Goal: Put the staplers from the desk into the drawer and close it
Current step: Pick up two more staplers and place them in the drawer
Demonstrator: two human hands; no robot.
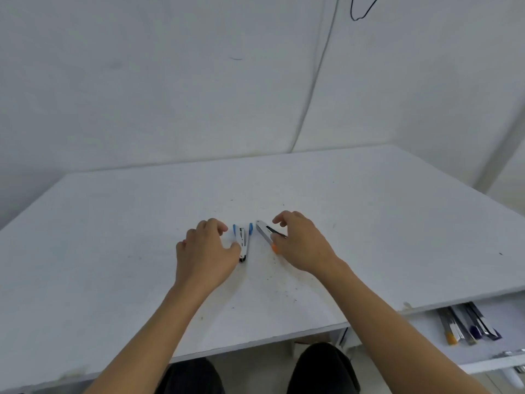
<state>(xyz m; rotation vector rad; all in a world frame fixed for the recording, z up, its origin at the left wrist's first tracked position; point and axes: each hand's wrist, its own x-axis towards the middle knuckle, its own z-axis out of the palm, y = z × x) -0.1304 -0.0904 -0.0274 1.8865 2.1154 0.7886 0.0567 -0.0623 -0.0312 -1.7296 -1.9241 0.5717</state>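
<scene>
A: Where are the hands?

B: Both are out over the middle of the white desk. The left hand sits just left of centre, fingers curled and parted from the thumb, loosely cupped beside the blue stapler. The thumb tip touches or nearly touches the stapler's left side; I cannot tell whether it has a grip on it.

A: And the right?

B: The right hand is just right of centre, also half spread, fingers arched over the orange stapler. Its thumb lies against the near end, by the orange tip. A firm pinch is not visible.

A: How do the staplers look?

B: The blue one is white and silver with blue ends and lies splayed apart in a narrow V, its hinge pointing toward the bottom of the frame. The orange one is white with a dark strip, lying slanted, its far end toward the blue stapler. The two lie just beside each other, not touching.

A: The drawer?

B: At the lower right of the frame the drawer stands pulled out below the desk edge. Several more staplers lie side by side inside it.
</scene>
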